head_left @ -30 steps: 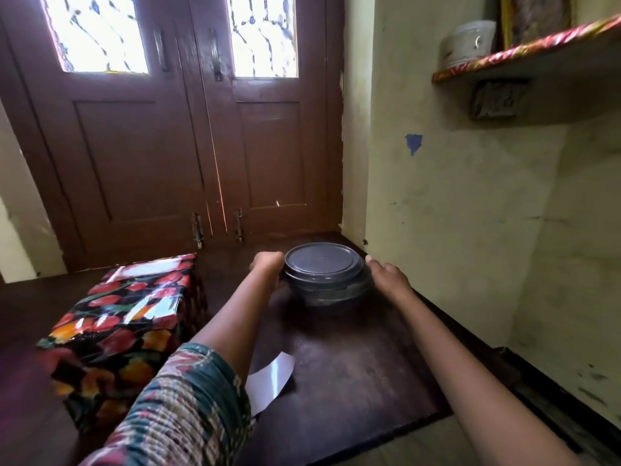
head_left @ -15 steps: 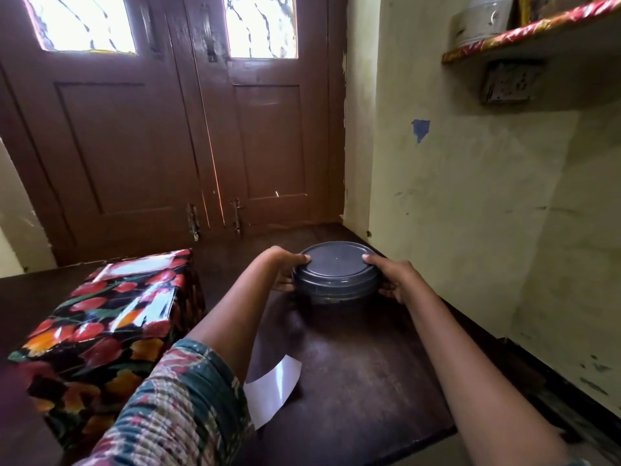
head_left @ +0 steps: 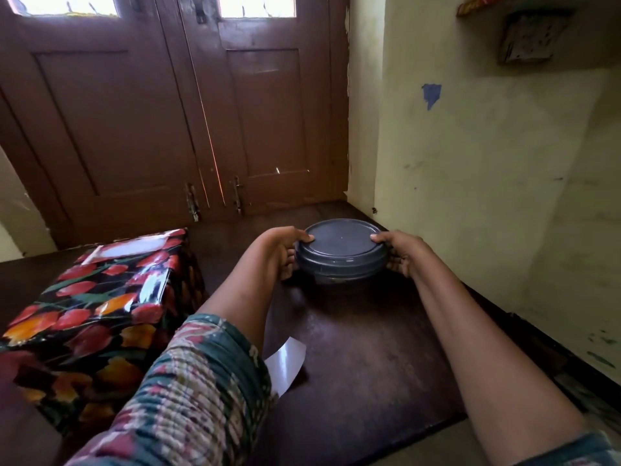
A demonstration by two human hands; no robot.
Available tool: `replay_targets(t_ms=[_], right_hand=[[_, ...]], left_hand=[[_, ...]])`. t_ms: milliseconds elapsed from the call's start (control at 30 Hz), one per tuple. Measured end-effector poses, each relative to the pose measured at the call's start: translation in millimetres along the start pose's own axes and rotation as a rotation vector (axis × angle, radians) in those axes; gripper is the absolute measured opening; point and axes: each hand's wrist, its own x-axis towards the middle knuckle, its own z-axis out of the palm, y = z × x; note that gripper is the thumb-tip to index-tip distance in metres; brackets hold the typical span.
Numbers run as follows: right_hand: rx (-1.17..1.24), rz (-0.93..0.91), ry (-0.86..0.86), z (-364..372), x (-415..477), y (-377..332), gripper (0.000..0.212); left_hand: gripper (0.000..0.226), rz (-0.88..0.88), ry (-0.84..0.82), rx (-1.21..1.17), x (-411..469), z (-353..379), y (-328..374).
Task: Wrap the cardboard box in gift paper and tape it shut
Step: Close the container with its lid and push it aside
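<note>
I am counting one gift-wrapped box [head_left: 100,307], one round grey container [head_left: 341,250] and one white paper slip [head_left: 285,364]. I am counting two hands of mine, one left hand [head_left: 282,252] and one right hand [head_left: 403,253], both gripping that single container. Beyond them I am seeing one double door [head_left: 161,129] with two leaves, two glass panes [head_left: 257,5], two bolts [head_left: 192,201] at its foot, one blue patch [head_left: 431,94] and one shelf [head_left: 477,3].

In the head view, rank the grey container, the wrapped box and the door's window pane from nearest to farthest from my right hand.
1. grey container: the right hand grips its right rim.
2. wrapped box: far to the left, low down.
3. window pane: high in the door, behind everything.
</note>
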Motion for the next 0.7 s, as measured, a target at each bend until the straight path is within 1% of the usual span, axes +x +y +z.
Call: replay_targets(t_ms=[133, 233, 267, 333, 367, 400, 467, 533, 567, 633, 667, 700], right_hand=[[0.02, -0.021, 0.038, 0.0, -4.0, 0.4, 0.043], [0.041, -0.039, 0.057, -0.7, -9.2, 2.0, 0.046], [0.047, -0.048, 0.059, -0.9, -10.8, 2.5, 0.047], [0.051, -0.058, 0.066, -0.5, -15.7, 4.3, 0.05], [0.056, -0.062, 0.073, 0.2, -18.3, 5.1, 0.052], [0.052, -0.066, 0.073, -0.5, -21.4, 4.0, 0.053], [0.047, -0.036, 0.049, -2.6, -25.1, 4.0, 0.048], [0.043, 0.02, -0.001, -6.8, -27.4, 3.1, 0.032], [0.04, 0.045, -0.03, -9.7, -28.7, 2.5, 0.027], [0.02, 0.059, -0.063, -13.0, -26.5, 0.3, 0.024], [-0.007, 0.046, -0.061, -13.3, -26.2, -1.2, 0.027], [-0.04, 0.022, -0.05, -12.5, -24.3, -2.5, 0.034]], left_hand=[[0.04, 0.004, 0.015, 0.028, -5.8, 2.3, -2.1], [0.038, 0.042, 0.009, 0.011, -13.9, 3.9, -5.2], [0.033, 0.071, 0.018, 0.009, -17.2, 6.6, -5.5], [0.017, 0.173, 0.087, 0.012, -20.4, 11.9, -7.3], [0.018, 0.215, 0.122, -0.007, -20.6, 13.0, -8.0], [0.025, 0.223, 0.13, -0.013, -20.6, 13.8, -8.0], [0.033, 0.152, 0.087, 0.018, -23.4, 11.2, -9.5], [0.034, 0.099, 0.031, 0.047, -25.7, 5.4, -9.4], [0.035, 0.085, 0.008, 0.062, -25.5, 2.9, -9.0], [0.037, 0.077, -0.015, 0.068, -21.7, -1.5, -8.7], [0.038, 0.067, -0.025, 0.061, -20.5, -2.0, -8.7], [0.037, 0.058, -0.034, 0.058, -18.8, -1.6, -8.2]])
